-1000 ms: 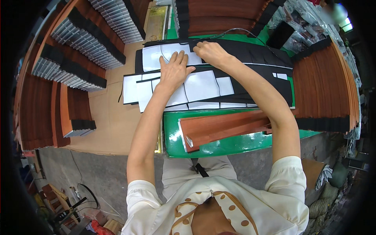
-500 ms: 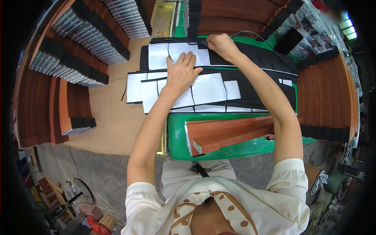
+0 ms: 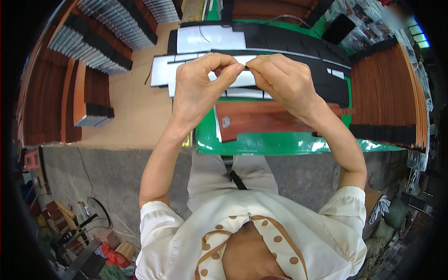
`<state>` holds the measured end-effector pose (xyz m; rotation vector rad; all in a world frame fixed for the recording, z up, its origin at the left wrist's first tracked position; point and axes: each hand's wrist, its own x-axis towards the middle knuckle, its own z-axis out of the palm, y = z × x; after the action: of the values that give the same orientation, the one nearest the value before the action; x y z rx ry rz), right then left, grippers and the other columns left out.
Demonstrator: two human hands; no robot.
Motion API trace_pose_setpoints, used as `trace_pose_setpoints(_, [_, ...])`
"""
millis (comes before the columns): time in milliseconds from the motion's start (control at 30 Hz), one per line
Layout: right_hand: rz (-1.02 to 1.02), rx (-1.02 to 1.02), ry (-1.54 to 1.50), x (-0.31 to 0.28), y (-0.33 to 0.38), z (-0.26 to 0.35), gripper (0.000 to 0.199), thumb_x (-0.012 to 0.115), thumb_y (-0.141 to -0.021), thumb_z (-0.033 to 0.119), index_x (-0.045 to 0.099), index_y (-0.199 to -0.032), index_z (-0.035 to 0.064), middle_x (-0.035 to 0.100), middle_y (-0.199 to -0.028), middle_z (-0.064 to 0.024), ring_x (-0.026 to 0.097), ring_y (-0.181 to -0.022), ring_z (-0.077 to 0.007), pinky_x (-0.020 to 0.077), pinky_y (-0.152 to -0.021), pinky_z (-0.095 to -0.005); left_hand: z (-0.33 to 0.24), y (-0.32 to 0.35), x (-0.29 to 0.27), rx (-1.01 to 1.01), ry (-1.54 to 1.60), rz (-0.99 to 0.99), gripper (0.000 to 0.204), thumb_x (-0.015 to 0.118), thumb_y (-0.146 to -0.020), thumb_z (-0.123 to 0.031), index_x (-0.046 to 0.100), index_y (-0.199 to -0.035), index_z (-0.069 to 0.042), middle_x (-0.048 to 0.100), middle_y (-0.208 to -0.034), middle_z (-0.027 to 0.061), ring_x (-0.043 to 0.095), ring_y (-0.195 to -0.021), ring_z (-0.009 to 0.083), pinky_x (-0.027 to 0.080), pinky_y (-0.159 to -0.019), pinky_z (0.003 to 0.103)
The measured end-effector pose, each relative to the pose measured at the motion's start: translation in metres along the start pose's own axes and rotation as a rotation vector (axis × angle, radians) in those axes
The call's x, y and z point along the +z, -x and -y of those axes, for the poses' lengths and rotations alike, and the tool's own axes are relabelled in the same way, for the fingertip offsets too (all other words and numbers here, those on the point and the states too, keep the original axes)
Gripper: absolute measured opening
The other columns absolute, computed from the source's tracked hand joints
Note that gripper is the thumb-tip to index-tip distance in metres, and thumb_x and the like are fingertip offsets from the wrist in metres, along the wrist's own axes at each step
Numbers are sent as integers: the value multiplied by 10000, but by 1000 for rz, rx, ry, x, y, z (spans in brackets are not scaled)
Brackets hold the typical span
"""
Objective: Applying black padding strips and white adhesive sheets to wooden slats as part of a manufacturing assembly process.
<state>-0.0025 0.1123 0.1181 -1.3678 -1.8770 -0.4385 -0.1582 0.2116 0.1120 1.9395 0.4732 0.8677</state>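
Note:
My left hand (image 3: 201, 86) and my right hand (image 3: 285, 83) are raised in front of me, fingertips pinched close together. Between them is a small black piece (image 3: 246, 67), mostly hidden by the fingers; the right fingers hold it and the left thumb and forefinger pinch at its edge. Beneath my hands, black strips (image 3: 284, 39) lie side by side on the table. White backing sheets (image 3: 205, 39), cut by thin dark lines, cover their left ends.
A wood-grain board (image 3: 261, 116) lies nearer me on the green tabletop (image 3: 214, 144). Brown panels with black ends stand in a stack at right (image 3: 382, 88) and in rows at left (image 3: 88, 44), on cardboard (image 3: 135, 121). A dark phone-like slab (image 3: 338, 29) rests at back right.
My left hand has lifted off the white sheets, and my right hand has come back from the far strip with the small black piece. Both now meet at it. The view has shifted.

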Motion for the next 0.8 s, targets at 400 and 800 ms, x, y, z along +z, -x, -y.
trace_pose_setpoints(400, [263,350,-444,-35,28,61,196,680,-744,40,664,-937,12,649,-837,-87,619,-705,-206,497,-597,-300,-30,79,-16,256,-222,68,262,732,-738,-83,638,-961,18,658,-899,73,601,-776,147,470,-697,260])
trace_pose_setpoints(800, [277,436,-362,-17,35,60,247,744,-693,51,675,-928,24,642,-831,-63,584,-719,-158,473,-595,-266,7,95,7,-18,-37,-26,311,709,-747,-52,622,-1040,0,608,-940,67,575,-843,161,465,-753,278])
